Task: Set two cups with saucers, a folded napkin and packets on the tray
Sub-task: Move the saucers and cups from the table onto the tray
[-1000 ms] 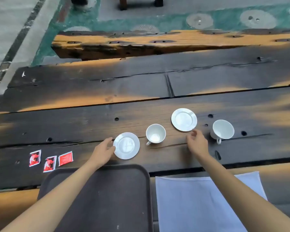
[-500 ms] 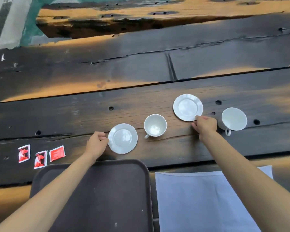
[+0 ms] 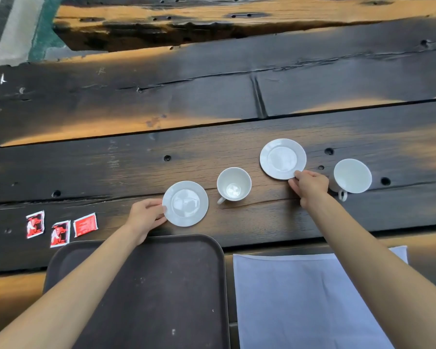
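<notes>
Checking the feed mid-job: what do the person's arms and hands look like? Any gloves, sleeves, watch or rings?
Both forearms come in bare from the bottom corners of the head view; no sleeve edge shows anywhere in frame. The left hand and the right hand wear no gloves. No watch, bracelet or band shows at either wrist, and no ring is visible on the fingers in sight. Some fingers are curled out of view, so those cannot be checked.

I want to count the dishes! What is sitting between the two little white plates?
One white cup stands between the left saucer and the right saucer, touching neither. The head view shows it.
</notes>
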Demonstrator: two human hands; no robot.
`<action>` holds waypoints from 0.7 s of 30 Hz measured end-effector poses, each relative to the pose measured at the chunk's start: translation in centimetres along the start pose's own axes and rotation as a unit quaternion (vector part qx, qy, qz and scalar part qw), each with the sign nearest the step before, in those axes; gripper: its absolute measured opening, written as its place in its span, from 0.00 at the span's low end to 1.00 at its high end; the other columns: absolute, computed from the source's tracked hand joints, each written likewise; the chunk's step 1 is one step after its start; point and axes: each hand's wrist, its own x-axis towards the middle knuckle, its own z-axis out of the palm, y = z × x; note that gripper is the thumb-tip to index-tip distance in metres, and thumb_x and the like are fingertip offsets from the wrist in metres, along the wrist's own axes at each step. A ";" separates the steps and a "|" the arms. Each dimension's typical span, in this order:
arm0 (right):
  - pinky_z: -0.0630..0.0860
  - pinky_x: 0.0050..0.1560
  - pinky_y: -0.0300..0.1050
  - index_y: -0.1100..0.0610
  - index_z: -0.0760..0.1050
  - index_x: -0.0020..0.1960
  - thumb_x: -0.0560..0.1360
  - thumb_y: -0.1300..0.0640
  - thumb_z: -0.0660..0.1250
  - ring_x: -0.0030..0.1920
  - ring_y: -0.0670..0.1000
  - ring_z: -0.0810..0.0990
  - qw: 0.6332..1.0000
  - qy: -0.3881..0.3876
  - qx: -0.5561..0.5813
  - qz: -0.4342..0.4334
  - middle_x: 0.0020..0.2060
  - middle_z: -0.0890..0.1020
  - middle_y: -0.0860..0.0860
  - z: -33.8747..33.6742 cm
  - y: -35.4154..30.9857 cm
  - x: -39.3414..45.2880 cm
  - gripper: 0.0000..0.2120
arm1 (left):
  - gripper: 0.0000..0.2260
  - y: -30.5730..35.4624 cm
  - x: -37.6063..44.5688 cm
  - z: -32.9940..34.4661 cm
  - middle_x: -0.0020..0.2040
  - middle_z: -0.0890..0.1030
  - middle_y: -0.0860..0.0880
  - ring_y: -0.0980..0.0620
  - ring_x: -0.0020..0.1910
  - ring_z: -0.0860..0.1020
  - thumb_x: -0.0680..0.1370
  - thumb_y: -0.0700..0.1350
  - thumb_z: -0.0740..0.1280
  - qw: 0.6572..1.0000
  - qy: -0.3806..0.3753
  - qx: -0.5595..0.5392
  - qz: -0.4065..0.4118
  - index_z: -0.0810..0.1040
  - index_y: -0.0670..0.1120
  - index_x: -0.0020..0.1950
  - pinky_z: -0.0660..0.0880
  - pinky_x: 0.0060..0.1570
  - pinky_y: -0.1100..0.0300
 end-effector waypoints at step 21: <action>0.80 0.56 0.43 0.58 0.79 0.47 0.78 0.63 0.71 0.53 0.52 0.86 0.994 -0.055 0.049 -0.077 0.54 0.85 0.57 -7.5 4.5 -16.4 0.02 | 0.12 -3.5 -9.2 -12.5 0.57 0.83 0.42 0.46 0.57 0.80 0.80 0.32 0.64 0.988 0.019 -0.128 0.082 0.78 0.38 0.63 0.77 0.54 0.54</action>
